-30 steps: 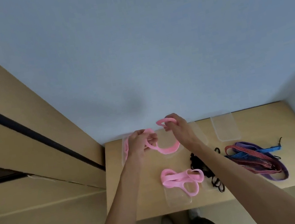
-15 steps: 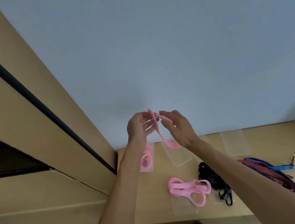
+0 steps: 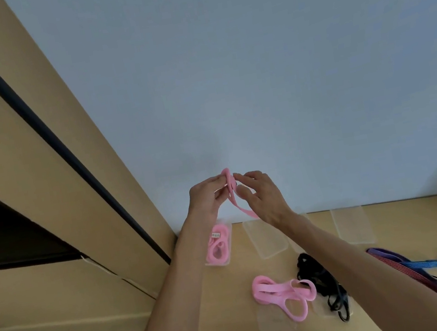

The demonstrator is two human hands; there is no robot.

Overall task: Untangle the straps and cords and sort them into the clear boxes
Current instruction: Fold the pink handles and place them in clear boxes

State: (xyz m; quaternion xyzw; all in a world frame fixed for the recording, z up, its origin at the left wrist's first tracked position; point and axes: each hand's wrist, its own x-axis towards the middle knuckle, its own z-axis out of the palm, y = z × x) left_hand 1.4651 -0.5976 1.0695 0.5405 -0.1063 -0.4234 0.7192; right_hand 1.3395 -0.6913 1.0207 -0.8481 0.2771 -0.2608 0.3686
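Both hands are raised in front of the wall above the wooden table (image 3: 408, 304). My left hand (image 3: 207, 196) pinches the folded top of a pink strap (image 3: 232, 192), and my right hand (image 3: 260, 196) pinches it from the other side; the strap's tail hangs down behind my right hand. A clear box (image 3: 219, 247) at the table's back left holds coiled pink straps. More pink straps (image 3: 282, 293) lie tangled on the table front, over a clear lid. A black cord bundle (image 3: 322, 281) lies right of them. Purple, red and blue straps (image 3: 411, 269) lie further right.
Two more clear boxes (image 3: 266, 239) (image 3: 351, 225) stand along the back edge by the grey wall. A tall wooden cabinet (image 3: 36, 155) with a dark gap flanks the table on the left. The table's front edge runs just below the pink straps.
My hands have risen from table height and come together, folding the pink strap into a narrow loop. The camera has tilted, so the table sits lower in view.
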